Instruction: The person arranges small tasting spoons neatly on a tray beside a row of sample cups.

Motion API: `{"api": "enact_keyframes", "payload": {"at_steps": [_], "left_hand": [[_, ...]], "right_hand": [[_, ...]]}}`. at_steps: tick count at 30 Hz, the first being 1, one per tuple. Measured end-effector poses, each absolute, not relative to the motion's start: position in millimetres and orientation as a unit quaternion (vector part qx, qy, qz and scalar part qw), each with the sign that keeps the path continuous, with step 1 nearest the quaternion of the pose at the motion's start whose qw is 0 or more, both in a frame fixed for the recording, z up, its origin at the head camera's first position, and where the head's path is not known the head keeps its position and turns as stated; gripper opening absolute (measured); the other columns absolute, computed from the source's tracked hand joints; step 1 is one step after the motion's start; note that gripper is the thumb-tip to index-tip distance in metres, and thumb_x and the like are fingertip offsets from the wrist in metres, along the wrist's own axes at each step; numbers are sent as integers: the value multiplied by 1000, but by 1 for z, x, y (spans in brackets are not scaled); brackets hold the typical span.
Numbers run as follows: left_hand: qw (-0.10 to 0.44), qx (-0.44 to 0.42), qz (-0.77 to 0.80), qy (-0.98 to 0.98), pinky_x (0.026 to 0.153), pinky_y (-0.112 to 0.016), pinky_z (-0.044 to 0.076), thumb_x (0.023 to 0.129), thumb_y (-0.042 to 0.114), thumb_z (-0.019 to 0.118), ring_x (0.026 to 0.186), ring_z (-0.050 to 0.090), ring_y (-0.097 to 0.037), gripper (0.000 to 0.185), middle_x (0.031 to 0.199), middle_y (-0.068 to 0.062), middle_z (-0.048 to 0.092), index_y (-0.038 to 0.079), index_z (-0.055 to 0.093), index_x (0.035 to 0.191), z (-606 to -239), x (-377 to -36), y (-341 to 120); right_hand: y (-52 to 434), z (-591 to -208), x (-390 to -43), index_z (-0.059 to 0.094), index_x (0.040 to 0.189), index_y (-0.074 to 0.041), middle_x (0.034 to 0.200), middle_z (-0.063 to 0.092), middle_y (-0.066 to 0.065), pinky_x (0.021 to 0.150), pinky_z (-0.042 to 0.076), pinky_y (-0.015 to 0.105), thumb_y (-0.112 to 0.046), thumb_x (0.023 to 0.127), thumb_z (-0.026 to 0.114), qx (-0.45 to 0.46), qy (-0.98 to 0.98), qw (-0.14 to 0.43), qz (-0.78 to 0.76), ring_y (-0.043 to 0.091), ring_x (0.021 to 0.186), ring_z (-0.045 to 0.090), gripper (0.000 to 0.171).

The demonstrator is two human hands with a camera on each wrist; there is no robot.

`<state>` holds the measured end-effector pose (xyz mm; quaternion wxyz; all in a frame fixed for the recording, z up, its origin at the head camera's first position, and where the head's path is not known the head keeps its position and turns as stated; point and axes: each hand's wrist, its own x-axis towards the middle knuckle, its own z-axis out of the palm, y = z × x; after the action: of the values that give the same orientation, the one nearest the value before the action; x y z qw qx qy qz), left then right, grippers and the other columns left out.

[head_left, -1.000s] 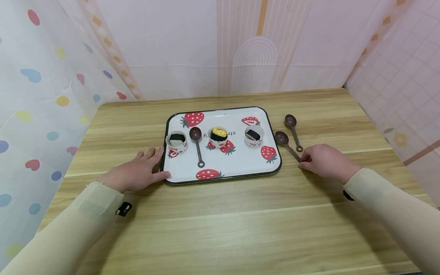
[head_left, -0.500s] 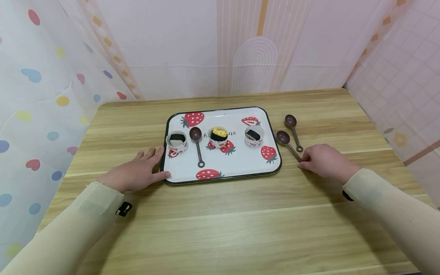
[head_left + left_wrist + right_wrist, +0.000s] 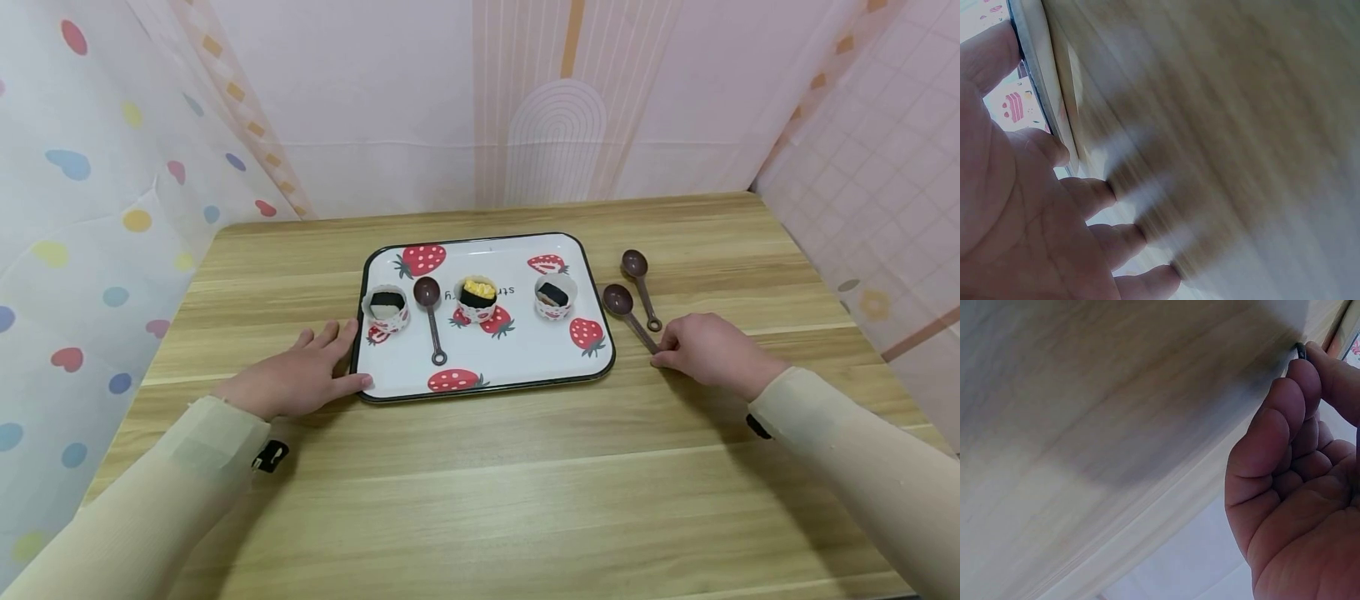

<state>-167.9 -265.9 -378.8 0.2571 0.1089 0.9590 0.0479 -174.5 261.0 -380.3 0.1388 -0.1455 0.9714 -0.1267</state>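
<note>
Left hand lay flat on the worktop, fingers straight and spread, thumb and forefinger touching the left rim of the tray. The left wrist view showed the palm down on the wood with the thumb against the tray edge; it held nothing.

Right hand rested on the worktop right of the tray, fingers curled, fingertips pinching the handle end of the near spoon. The right wrist view showed curled fingers with a dark tip of the handle between thumb and forefinger. That spoon lay flat on the worktop, just beside the tray's right rim, bowl pointing away from the person.

A second spoon lay just right of it, apart from the hand. A third spoon lay on the tray between the left cup and the middle cup. The right cup stood near the tray's right side. The three paper cups stood upright in a row, with dark food in the outer two and yellow on top of the middle one.
</note>
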Motion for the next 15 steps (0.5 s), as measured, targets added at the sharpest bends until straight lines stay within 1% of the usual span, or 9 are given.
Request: {"api": "enact_keyframes", "payload": {"at_steps": [8,15], "left_hand": [[255,112,48,959,114,-80,30,97,81,44,151,8,-69,111,171,-36,7,7,4,170,-378,-167,-266],[253,113,44,960,113,-79,32,98,80,44,151,9,-68,110,171,-36,8,6,5,170,-378,-167,-266]], "right_hand": [[261,-381,-175,70,77,-11,67,59,-3,58,38,29,-24,96,76,-136,970,147,-139,14,62,49,24],[261,-381,-173,71,79,-10,67,60,-3,58,39,29,-22,96,75,-133,969,144,-149,14,62,49,22]]}}
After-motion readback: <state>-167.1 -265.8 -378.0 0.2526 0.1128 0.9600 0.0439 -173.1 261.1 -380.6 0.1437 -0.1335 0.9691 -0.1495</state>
